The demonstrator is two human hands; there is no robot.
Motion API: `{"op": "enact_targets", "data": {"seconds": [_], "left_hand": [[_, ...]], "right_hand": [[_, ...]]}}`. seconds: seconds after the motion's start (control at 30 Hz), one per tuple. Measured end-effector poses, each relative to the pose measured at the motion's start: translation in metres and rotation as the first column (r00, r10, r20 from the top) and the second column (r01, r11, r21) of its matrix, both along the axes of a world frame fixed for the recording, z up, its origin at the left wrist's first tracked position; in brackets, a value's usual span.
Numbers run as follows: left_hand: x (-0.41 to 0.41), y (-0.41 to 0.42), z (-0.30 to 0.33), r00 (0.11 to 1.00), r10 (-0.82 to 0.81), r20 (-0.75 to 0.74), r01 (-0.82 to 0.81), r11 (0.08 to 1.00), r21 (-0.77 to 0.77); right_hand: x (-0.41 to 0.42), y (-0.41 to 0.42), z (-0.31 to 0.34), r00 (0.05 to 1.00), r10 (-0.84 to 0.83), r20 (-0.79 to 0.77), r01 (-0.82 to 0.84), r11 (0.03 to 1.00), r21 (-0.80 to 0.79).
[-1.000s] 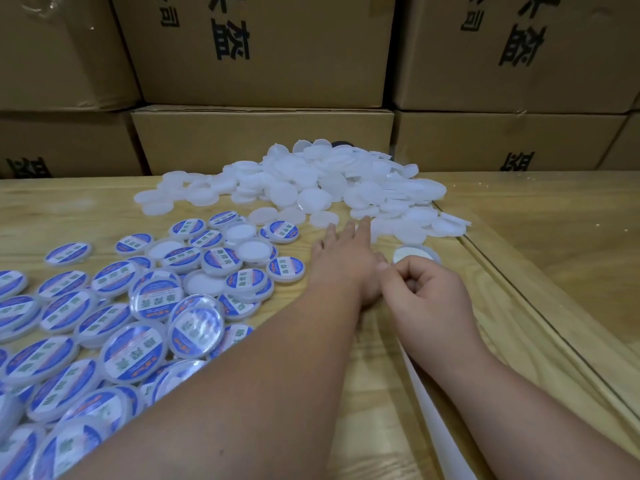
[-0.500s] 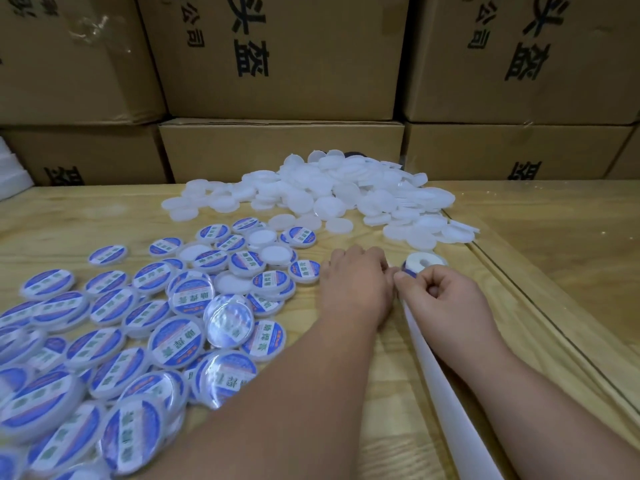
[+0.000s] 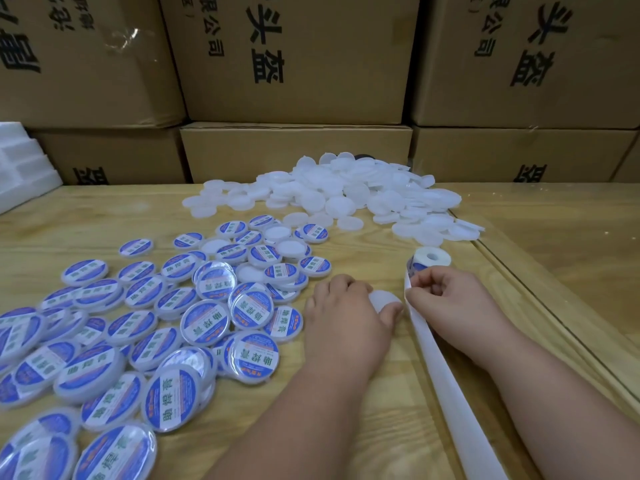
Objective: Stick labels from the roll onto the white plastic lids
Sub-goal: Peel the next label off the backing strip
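While the left hand (image 3: 341,306) grips a blank lid (image 3: 382,301) on the bench (image 3: 381,410), the right hand (image 3: 446,299), pinching the label strip (image 3: 446,386) at 3 o'clock of it, should peel slowly, then centre the label.

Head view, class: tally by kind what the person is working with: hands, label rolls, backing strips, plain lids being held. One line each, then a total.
hands: 2 (left hand, right hand)
label roll: 1
backing strip: 1
held plain lid: 1
Total: 5
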State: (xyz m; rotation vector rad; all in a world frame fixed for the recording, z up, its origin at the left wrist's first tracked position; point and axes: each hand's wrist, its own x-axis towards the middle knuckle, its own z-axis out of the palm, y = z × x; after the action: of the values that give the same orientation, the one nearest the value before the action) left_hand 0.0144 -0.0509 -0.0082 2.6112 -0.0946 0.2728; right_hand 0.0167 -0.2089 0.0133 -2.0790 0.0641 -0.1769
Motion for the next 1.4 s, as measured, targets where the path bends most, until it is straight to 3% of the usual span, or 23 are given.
{"op": "enact_targets", "data": {"seconds": [0.2, 0.33, 0.53, 0.83, 1.1, 1.4], "left_hand": [[-0.001, -0.002, -0.002, 0.998, -0.051, -0.044, 0.055, 0.995, 0.088], [0.002, 0.001, -0.001, 0.996, -0.063, -0.066, 0.067, 0.996, 0.057], [0.005, 0.000, 0.008, 0.999, -0.023, 0.029, 0.030, 0.958, -0.287], [0.005, 0.005, 0.008, 0.995, -0.096, 0.023, 0.091, 0.802, -0.590], [0.004, 0.003, 0.013, 0.971, -0.237, 0.044, 0.206, 0.723, -0.659], [0.005, 0.002, 0.013, 0.984, -0.173, 0.050, 0.164, 0.739, -0.654]], "right_hand": [[0.002, 0.001, -0.005, 0.998, -0.044, 0.052, 0.042, 0.999, 0.031], [0.003, 0.002, -0.006, 0.998, -0.045, 0.052, 0.042, 0.998, 0.056], [0.006, -0.001, -0.005, 1.000, -0.012, -0.003, 0.012, 0.995, 0.098], [0.001, -0.009, 0.004, 0.978, 0.013, -0.206, 0.043, 0.962, 0.270], [-0.007, 0.000, 0.015, 0.960, 0.172, -0.221, -0.095, 0.942, 0.322], [-0.013, 0.007, 0.016, 0.974, 0.183, -0.135, -0.152, 0.965, 0.213]]}}
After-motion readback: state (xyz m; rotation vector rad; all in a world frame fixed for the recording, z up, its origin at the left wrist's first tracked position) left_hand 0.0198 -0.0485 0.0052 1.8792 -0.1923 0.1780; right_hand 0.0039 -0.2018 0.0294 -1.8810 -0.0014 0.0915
